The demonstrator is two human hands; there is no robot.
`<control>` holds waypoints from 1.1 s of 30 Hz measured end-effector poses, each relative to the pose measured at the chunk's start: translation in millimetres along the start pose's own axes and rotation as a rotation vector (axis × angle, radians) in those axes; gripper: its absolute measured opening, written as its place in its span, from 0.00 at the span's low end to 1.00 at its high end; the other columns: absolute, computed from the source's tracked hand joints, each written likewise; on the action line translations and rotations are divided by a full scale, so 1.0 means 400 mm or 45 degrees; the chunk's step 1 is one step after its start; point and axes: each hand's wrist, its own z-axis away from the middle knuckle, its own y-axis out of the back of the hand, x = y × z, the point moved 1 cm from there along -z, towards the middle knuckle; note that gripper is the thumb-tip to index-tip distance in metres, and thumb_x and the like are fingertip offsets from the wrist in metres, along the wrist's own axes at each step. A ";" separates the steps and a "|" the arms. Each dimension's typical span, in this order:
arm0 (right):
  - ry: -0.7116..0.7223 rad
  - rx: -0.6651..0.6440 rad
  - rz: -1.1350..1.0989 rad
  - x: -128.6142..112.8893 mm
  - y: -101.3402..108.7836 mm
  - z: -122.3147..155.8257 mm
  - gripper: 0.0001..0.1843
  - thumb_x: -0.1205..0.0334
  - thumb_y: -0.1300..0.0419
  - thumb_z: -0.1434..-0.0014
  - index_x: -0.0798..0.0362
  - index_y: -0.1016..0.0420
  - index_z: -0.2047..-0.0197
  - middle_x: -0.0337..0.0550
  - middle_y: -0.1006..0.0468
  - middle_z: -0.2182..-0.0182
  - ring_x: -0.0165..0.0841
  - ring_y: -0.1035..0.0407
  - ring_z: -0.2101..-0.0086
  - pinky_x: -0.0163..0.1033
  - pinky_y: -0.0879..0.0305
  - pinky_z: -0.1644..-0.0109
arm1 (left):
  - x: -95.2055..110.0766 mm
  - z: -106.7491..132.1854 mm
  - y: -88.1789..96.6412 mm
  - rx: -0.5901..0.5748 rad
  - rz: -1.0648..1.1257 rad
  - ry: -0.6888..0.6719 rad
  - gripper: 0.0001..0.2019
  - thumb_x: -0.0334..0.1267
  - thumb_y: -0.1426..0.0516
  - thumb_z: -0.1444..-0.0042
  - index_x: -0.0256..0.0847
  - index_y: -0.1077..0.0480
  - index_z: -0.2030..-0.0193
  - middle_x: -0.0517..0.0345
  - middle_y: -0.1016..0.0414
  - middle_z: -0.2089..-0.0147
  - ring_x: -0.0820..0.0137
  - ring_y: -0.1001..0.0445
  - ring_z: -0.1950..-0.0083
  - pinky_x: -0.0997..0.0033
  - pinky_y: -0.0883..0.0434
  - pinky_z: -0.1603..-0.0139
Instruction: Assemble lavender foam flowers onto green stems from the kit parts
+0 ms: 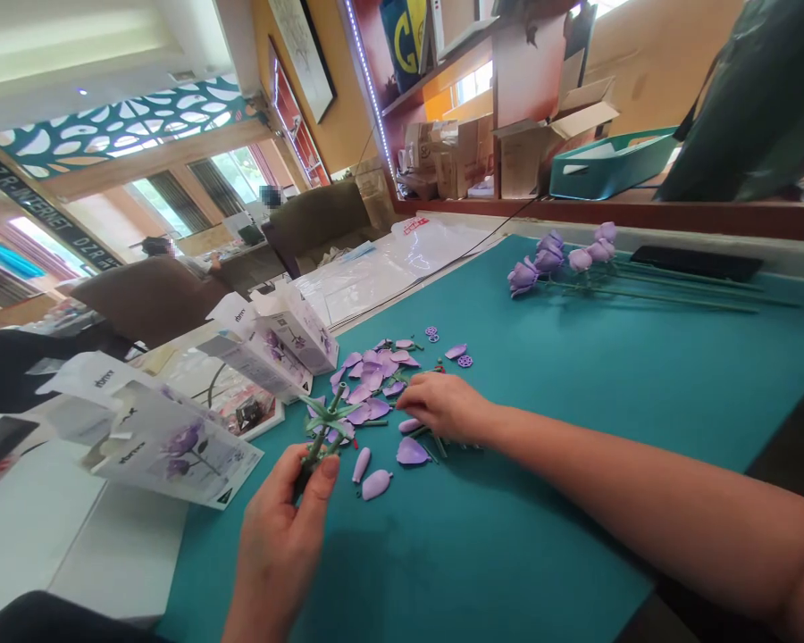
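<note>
My left hand (288,522) is closed around a green plastic flower stem piece (330,414) with leaf-like sepals spread at its top. My right hand (446,406) reaches down into loose flower parts on the teal mat, its fingers curled together; whatever the fingertips touch is hidden. Around it lie several purple petals (375,371), with a larger petal (412,451) just below the hand. Two rounded lilac pieces (376,485) rest between my hands. Small purple wheel-shaped parts (464,362) sit beyond the right hand.
Several finished purple flowers (549,254) with long green stems lie at the back right near a black flat object (697,263). White flower-printed boxes (174,446) stand along the mat's left side. A teal basket (609,163) and cardboard boxes fill the shelf behind. People sit farther off.
</note>
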 end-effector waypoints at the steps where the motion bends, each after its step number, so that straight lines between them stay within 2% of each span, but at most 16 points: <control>1: 0.030 -0.075 0.126 -0.003 -0.011 0.002 0.09 0.64 0.44 0.40 0.54 0.21 0.62 0.48 0.23 0.61 0.36 0.32 0.61 0.38 0.38 0.58 | -0.002 0.000 -0.002 -0.006 0.005 -0.001 0.13 0.50 0.47 0.46 0.44 0.36 0.71 0.66 0.42 0.78 0.72 0.41 0.75 0.74 0.43 0.75; 3: 0.045 -0.182 0.295 -0.006 -0.028 0.004 0.11 0.60 0.44 0.39 0.54 0.21 0.63 0.49 0.24 0.62 0.38 0.32 0.60 0.39 0.39 0.60 | -0.003 -0.001 -0.006 -0.024 0.018 -0.008 0.13 0.50 0.47 0.46 0.44 0.37 0.73 0.66 0.43 0.78 0.72 0.42 0.75 0.74 0.43 0.75; 7: 0.021 -0.250 0.448 0.000 -0.039 0.001 0.15 0.57 0.45 0.38 0.56 0.21 0.66 0.51 0.24 0.64 0.40 0.33 0.61 0.40 0.40 0.60 | -0.001 0.001 -0.013 -0.067 0.042 -0.010 0.14 0.50 0.46 0.46 0.44 0.38 0.75 0.67 0.45 0.79 0.73 0.44 0.77 0.74 0.45 0.77; 12: 0.024 -0.201 0.437 -0.002 -0.034 0.000 0.13 0.58 0.45 0.38 0.58 0.24 0.64 0.52 0.25 0.63 0.39 0.33 0.61 0.40 0.41 0.58 | 0.006 0.001 -0.017 -0.082 0.099 -0.002 0.11 0.47 0.47 0.46 0.43 0.31 0.68 0.63 0.33 0.73 0.70 0.36 0.71 0.72 0.38 0.71; 15: -0.064 -0.098 0.174 -0.017 -0.017 0.006 0.10 0.59 0.46 0.38 0.56 0.27 0.60 0.47 0.24 0.65 0.34 0.34 0.65 0.37 0.42 0.62 | 0.009 0.001 -0.018 -0.072 0.090 0.008 0.10 0.46 0.46 0.47 0.43 0.30 0.65 0.61 0.28 0.71 0.68 0.32 0.69 0.71 0.35 0.71; 18: -0.117 -0.028 -0.324 -0.040 0.005 0.013 0.08 0.58 0.43 0.40 0.54 0.29 0.62 0.39 0.27 0.71 0.28 0.37 0.71 0.33 0.44 0.68 | 0.011 0.001 -0.020 -0.071 0.084 0.005 0.10 0.45 0.46 0.47 0.44 0.29 0.64 0.60 0.27 0.70 0.67 0.30 0.68 0.72 0.34 0.71; 21: -0.069 -0.028 -0.826 -0.065 0.021 0.018 0.10 0.56 0.38 0.45 0.54 0.28 0.64 0.34 0.33 0.76 0.25 0.41 0.74 0.31 0.46 0.72 | 0.014 0.003 -0.022 -0.046 0.082 0.003 0.10 0.45 0.47 0.47 0.43 0.29 0.64 0.60 0.26 0.68 0.67 0.30 0.66 0.72 0.34 0.71; 24: -0.039 -0.077 -1.156 -0.083 0.030 0.023 0.13 0.55 0.36 0.48 0.55 0.27 0.64 0.33 0.35 0.77 0.24 0.43 0.76 0.31 0.47 0.74 | 0.018 0.005 -0.025 -0.026 0.098 0.010 0.09 0.44 0.46 0.48 0.43 0.29 0.65 0.61 0.27 0.70 0.68 0.30 0.68 0.73 0.35 0.72; 28: -0.027 -0.081 -1.322 -0.099 0.034 0.031 0.14 0.54 0.35 0.50 0.56 0.26 0.66 0.35 0.31 0.75 0.23 0.41 0.76 0.30 0.46 0.74 | 0.021 0.009 -0.027 -0.005 0.164 0.055 0.08 0.45 0.43 0.50 0.44 0.28 0.67 0.62 0.26 0.70 0.69 0.30 0.68 0.72 0.34 0.70; 33: -0.039 -0.065 -1.333 -0.108 0.029 0.038 0.13 0.56 0.34 0.50 0.55 0.25 0.65 0.33 0.30 0.78 0.23 0.41 0.78 0.30 0.45 0.75 | 0.025 0.015 -0.025 0.022 0.235 0.097 0.08 0.44 0.41 0.52 0.43 0.28 0.69 0.62 0.28 0.72 0.70 0.33 0.70 0.73 0.35 0.71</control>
